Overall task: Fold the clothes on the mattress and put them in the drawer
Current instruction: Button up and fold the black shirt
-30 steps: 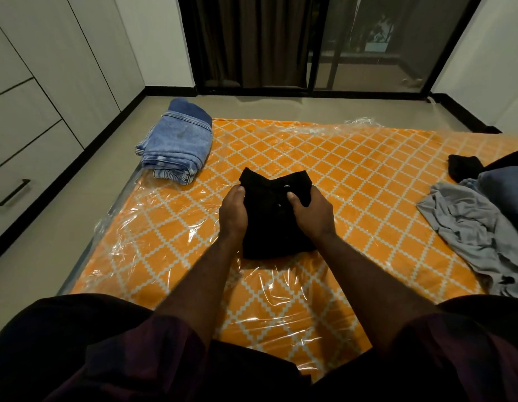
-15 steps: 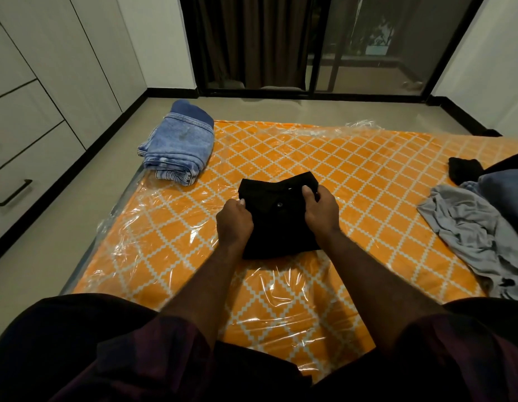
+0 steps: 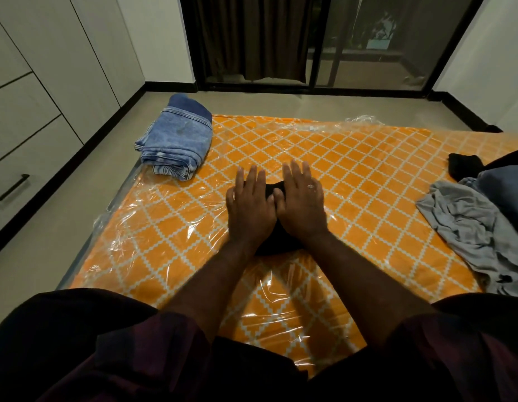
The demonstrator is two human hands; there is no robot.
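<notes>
Fold pressed flat, drawer not yet reached

Both hands lay side by side on the black garment near the middle of the mattress. The left hand and right hand were spread, fingers straight and palms down, pressing and gripping nothing. Only slivers of the cloth showed between and below them. This looked like the smoothing that finishes a fold, so the task seemed partly done.

The next move probably called for sliding the fingers under the bundle and lifting it without letting the layers slip. It could then go beside the jeans or to the drawer past the mattress's left edge, which was closed.

Counted: two hands, one black garment beneath them, and one folded pair of jeans at the far left corner. At the right edge lay a loose heap showing a grey garment, a blue garment and a black piece. Whether the heap hid more could not be told.
</notes>
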